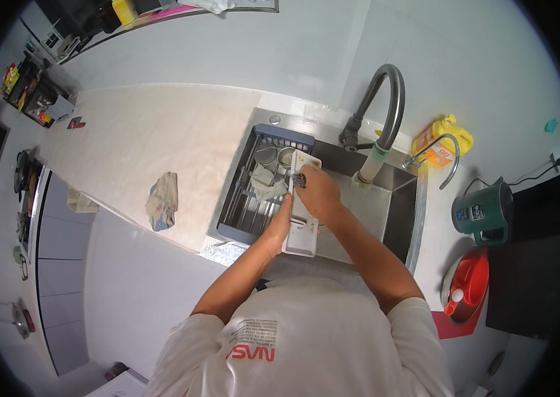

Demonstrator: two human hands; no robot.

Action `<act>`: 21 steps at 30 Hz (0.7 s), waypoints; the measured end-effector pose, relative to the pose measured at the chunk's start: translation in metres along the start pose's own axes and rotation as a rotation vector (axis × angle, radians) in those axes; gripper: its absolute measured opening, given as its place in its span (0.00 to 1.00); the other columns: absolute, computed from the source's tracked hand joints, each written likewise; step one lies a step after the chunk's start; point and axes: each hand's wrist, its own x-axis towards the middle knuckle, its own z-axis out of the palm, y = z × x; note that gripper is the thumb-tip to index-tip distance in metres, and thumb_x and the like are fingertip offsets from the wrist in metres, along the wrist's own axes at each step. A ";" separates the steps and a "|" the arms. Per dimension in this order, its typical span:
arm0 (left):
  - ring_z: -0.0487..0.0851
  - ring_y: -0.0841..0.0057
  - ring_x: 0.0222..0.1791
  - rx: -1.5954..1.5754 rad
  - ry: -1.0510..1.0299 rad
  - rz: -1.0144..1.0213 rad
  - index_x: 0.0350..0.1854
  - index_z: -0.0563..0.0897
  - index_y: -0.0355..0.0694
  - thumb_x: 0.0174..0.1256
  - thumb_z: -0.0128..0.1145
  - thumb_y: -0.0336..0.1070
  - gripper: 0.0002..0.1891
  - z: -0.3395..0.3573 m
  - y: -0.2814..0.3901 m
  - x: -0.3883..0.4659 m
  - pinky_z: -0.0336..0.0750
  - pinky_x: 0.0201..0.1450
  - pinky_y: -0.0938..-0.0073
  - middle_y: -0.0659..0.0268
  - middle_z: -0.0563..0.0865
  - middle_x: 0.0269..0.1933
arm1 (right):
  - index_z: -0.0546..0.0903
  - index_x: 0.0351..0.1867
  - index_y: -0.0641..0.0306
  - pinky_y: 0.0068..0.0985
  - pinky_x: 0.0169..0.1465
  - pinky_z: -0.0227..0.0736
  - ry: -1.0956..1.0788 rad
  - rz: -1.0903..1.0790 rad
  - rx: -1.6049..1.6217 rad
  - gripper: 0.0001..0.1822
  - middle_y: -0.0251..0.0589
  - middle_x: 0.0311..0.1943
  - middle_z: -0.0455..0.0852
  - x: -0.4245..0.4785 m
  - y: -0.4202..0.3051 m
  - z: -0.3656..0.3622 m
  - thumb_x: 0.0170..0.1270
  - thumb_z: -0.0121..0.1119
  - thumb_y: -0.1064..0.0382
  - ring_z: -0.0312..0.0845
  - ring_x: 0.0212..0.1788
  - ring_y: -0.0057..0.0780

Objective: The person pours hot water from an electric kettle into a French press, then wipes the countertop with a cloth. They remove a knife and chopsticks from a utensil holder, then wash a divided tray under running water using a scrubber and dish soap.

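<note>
A long white tray with a divider is held over the stainless steel sink. My left hand grips its left long side. Inside the tray, my right hand presses a dark steel-wool scourer against the surface. Small yellowish specks cling to the tray's far and near ends. Left of it, a sink drying rack bears a pale cloth, a glass jar and a small round strainer or bowl. The tray hides part of the basin.
A grey faucet arches over the sink beside a smaller tap. Right of these stand a yellow detergent jug, a green electric kettle and a red basin. A crumpled rag lies on the left countertop.
</note>
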 end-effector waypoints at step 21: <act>0.79 0.61 0.47 -0.092 0.128 0.142 0.62 0.65 0.38 0.68 0.31 0.62 0.33 -0.013 0.032 0.037 0.76 0.51 0.62 0.52 0.77 0.51 | 0.79 0.33 0.64 0.38 0.43 0.71 -0.311 -0.006 0.062 0.10 0.48 0.34 0.81 -0.036 0.004 0.001 0.50 0.57 0.62 0.76 0.40 0.47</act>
